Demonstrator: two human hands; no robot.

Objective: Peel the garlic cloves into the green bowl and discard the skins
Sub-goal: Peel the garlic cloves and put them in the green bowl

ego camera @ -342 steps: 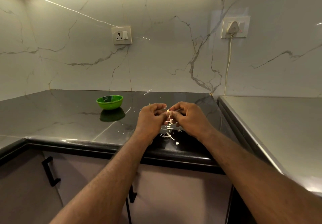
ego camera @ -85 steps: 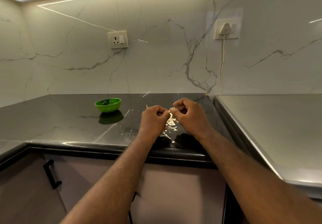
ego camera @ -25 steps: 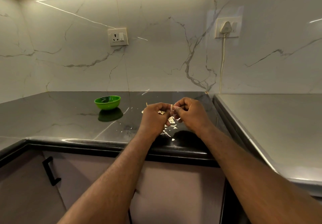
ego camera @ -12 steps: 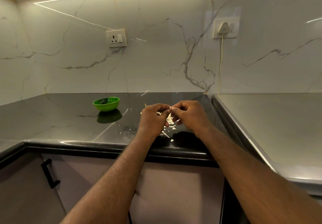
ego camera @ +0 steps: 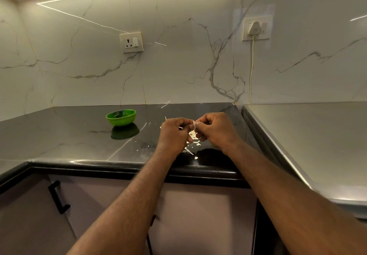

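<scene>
My left hand (ego camera: 174,133) and my right hand (ego camera: 215,130) meet above the dark counter (ego camera: 59,135), fingers curled. Between their fingertips they pinch a small pale garlic clove (ego camera: 194,125) with a flap of skin sticking up. Most of the clove is hidden by the fingers. Loose garlic skins (ego camera: 191,147) lie scattered on the counter just under the hands. The green bowl (ego camera: 121,117) stands to the left of my left hand, a bit farther back; I cannot make out its contents.
The counter's front edge (ego camera: 119,165) runs just below the hands, with cabinet doors underneath. A grey steel surface (ego camera: 309,139) adjoins on the right. The marble wall carries a socket (ego camera: 131,42) and a plugged-in white cable (ego camera: 251,72).
The hands stay together at the same spot, working the clove; the fingers have shifted slightly. More skin flakes lie on the counter than 13.7 s ago.
</scene>
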